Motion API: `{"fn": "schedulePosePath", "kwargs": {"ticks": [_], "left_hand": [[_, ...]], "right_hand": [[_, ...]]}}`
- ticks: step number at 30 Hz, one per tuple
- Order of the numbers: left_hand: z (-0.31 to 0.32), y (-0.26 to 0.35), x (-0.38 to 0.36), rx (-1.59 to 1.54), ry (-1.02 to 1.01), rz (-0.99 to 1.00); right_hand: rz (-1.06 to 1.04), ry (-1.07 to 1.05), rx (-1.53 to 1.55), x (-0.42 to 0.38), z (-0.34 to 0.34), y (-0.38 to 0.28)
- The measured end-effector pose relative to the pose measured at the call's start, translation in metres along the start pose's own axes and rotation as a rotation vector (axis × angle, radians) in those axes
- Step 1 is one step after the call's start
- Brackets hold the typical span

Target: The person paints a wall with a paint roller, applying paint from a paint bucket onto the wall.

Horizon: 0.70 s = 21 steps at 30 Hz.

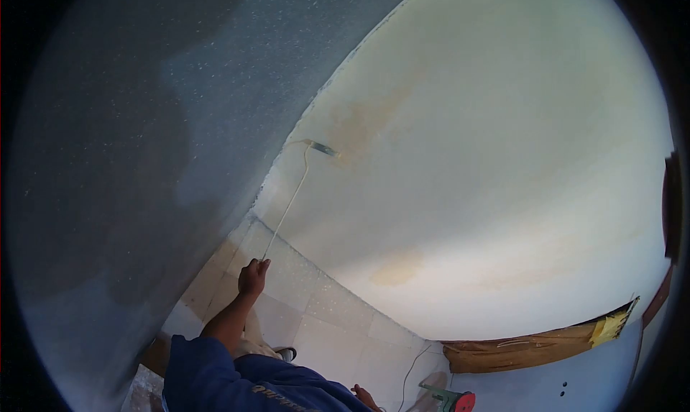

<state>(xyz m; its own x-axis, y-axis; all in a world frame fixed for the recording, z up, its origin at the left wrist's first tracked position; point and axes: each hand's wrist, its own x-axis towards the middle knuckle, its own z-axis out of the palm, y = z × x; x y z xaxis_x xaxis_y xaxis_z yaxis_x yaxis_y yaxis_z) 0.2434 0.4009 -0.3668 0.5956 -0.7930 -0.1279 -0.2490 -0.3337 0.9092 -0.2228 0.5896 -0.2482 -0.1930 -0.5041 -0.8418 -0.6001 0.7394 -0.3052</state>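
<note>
My left hand (252, 276) is closed around the lower end of a paint roller's thin, pale rod, with the arm stretched out. At the rod's far end, the narrow roller head (325, 149) lies against the white wall (460, 146), near its border with a grey, white-speckled surface. A tan patch (363, 124) shows on the wall beside the head. My right hand (364, 395) is low at the bottom edge, next to the blue shirt. It is only partly visible, and I cannot make out its grip.
Pale floor tiles (327, 333) run along the wall's foot. A grey, speckled surface (144, 124) fills the left. Low right are a brown, wood-like recess (517, 352) with yellow material (609, 328), a thin cord (408, 374), and a green stand with a red disc (465, 402).
</note>
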Motion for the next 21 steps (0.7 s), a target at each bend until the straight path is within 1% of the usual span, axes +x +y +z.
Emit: {"fn": "schedulePosePath", "kwargs": {"ticks": [4, 6, 9, 12, 15, 16, 17, 19, 21], "left_hand": [[-0.01, 0.008, 0.002, 0.033, -0.006, -0.001], [-0.014, 0.014, 0.0, 0.025, -0.012, -0.002], [-0.011, 0.011, -0.001, -0.007, 0.016, 0.011], [-0.014, 0.009, 0.002, 0.031, 0.02, 0.0], [-0.023, 0.011, 0.007, 0.046, -0.02, 0.005], [-0.022, 0.008, 0.007, -0.035, 0.018, 0.063], [-0.021, 0.005, 0.008, -0.033, 0.019, 0.062], [-0.021, 0.003, 0.014, -0.039, -0.024, 0.033], [-0.025, 0.003, 0.018, -0.02, -0.064, 0.006]], "right_hand": [[-0.036, 0.005, -0.059, 0.006, 0.002, 0.0], [-0.021, -0.007, -0.016, -0.003, 0.003, -0.008], [-0.007, -0.009, -0.037, -0.001, 0.005, -0.008], [0.004, -0.022, -0.027, -0.007, 0.006, -0.01], [-0.006, -0.036, -0.036, 0.003, 0.002, 0.003], [-0.007, -0.037, -0.037, 0.003, 0.002, 0.006], [-0.025, -0.034, -0.058, 0.003, 0.002, 0.009], [-0.044, -0.029, -0.079, 0.003, 0.002, 0.01], [-0.002, -0.016, -0.063, 0.0, 0.0, 0.008]]}}
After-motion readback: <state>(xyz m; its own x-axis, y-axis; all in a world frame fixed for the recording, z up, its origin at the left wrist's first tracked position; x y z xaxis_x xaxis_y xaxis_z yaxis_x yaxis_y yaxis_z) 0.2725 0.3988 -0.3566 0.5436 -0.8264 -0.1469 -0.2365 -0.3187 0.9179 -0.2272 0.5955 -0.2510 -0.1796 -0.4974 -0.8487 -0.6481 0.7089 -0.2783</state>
